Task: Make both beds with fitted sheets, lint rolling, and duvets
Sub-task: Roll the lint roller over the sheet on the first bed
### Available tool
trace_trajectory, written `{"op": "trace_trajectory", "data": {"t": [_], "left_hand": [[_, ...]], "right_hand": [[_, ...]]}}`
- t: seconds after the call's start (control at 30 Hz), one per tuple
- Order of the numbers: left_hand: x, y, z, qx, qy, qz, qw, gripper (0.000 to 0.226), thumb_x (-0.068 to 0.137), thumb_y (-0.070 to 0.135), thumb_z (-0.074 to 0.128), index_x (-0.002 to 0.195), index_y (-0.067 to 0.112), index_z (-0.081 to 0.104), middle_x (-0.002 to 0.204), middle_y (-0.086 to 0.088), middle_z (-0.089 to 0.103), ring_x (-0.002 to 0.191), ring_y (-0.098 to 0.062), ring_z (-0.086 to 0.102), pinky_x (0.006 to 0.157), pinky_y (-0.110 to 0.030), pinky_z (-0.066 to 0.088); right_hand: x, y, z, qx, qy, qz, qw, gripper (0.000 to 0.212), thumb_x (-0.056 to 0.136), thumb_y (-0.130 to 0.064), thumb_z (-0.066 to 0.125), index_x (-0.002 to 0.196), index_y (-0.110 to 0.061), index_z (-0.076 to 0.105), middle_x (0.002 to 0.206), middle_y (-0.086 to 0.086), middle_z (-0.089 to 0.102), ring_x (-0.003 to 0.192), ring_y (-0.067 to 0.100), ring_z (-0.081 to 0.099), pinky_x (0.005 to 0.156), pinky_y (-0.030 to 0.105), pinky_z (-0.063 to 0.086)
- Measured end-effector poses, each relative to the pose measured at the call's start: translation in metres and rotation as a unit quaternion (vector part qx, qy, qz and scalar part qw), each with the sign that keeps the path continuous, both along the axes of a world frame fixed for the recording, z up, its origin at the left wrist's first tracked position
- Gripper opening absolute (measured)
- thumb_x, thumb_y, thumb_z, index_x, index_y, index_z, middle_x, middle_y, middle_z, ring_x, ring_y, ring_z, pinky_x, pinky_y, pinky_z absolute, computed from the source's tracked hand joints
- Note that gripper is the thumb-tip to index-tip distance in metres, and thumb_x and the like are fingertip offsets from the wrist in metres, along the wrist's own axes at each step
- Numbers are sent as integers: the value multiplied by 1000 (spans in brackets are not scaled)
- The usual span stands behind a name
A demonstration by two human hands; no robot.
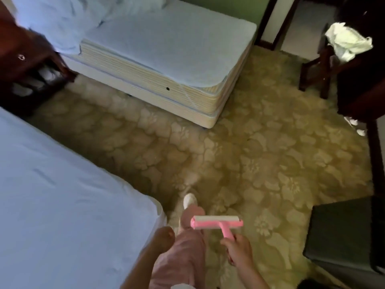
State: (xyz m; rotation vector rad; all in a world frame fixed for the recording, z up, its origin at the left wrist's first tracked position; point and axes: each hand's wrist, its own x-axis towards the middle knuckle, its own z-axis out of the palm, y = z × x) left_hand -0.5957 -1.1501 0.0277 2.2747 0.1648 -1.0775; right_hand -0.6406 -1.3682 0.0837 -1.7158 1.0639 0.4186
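Observation:
My right hand grips the handle of a pink lint roller with a white roll, held over the carpet in front of my leg. Empty and with its fingers loosely curled, my left hand hangs beside the corner of the near bed, which is covered by a smooth white sheet. The far bed has a white pad on top and its striped mattress sides bare. White bedding is bunched at its head end.
A dark wooden nightstand stands between the beds at the left. A chair with a crumpled white cloth is at the right, and a dark box sits at the lower right. Patterned carpet lies between.

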Motion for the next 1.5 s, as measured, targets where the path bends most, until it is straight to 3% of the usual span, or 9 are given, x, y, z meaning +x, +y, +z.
{"op": "trace_trajectory", "data": {"t": [0.13, 0.3, 0.6, 0.8, 1.1, 1.3, 1.37, 1.43, 1.5], "left_hand": [[169, -12, 32, -33, -79, 87, 992, 20, 93, 28, 42, 79, 23, 55, 91, 3, 58, 92, -17, 57, 75, -24, 41], [296, 8, 70, -44, -173, 210, 961, 14, 94, 14, 50, 100, 13, 62, 89, 1, 63, 84, -17, 58, 69, -22, 38], [419, 111, 12, -8, -44, 321, 946, 8, 95, 22, 50, 89, 24, 55, 97, 2, 64, 88, -13, 61, 80, -26, 52], [586, 235, 37, 32, -67, 410, 909, 19, 95, 18, 49, 105, 11, 63, 103, -4, 66, 96, -18, 61, 82, -25, 46], [736, 402, 74, 37, -127, 535, 834, 12, 94, 10, 51, 96, 16, 61, 87, 6, 61, 78, -7, 56, 62, -8, 40], [793, 506, 28, -2, -3, 504, 864, 27, 94, 17, 49, 71, 32, 47, 75, 14, 52, 95, -18, 62, 83, -17, 47], [833, 573, 25, 2, -12, 517, 856, 20, 97, 20, 45, 82, 28, 57, 84, 10, 58, 103, -19, 60, 86, -20, 43], [878, 651, 33, 16, -36, 537, 843, 21, 98, 20, 44, 98, 20, 64, 99, 3, 65, 106, -18, 60, 85, -18, 42], [917, 724, 46, 27, -71, 540, 838, 21, 96, 19, 45, 84, 27, 61, 84, 12, 61, 89, -10, 62, 72, -10, 39]], "right_hand": [[168, 2, 28, -12, -62, 23, 998, 15, 70, -13, 66, 80, -7, 58, 59, 9, 55, 48, 22, 48, 49, 29, 38], [330, 37, 68, 20, -136, 78, 987, 11, 81, 0, 60, 86, -8, 55, 59, 6, 48, 44, 15, 41, 42, 25, 32], [553, 152, 16, 19, -34, 284, 958, 25, 76, -9, 68, 100, -5, 62, 75, 5, 62, 62, 18, 57, 58, 28, 43], [753, 278, 27, 20, -38, 359, 932, 41, 66, -35, 72, 98, -12, 60, 69, 5, 57, 52, 15, 51, 52, 23, 39], [942, 475, 67, 82, -129, 450, 880, 18, 85, -13, 65, 102, -14, 58, 78, 5, 60, 56, 11, 54, 48, 20, 42], [1023, 606, 16, 39, -17, 479, 877, 23, 81, -8, 69, 102, -8, 60, 73, 9, 61, 48, 12, 53, 39, 18, 38], [1056, 663, 3, 31, 11, 480, 877, 21, 78, -5, 69, 98, -3, 62, 63, 9, 56, 36, 8, 49, 32, 16, 33], [1096, 728, -1, 23, 7, 485, 874, 14, 78, -2, 68, 90, -4, 61, 57, 7, 54, 32, 8, 45, 31, 17, 32], [1134, 795, 4, 15, -7, 486, 874, 11, 80, -2, 66, 88, -5, 59, 55, 6, 54, 34, 9, 45, 32, 17, 33]]}}
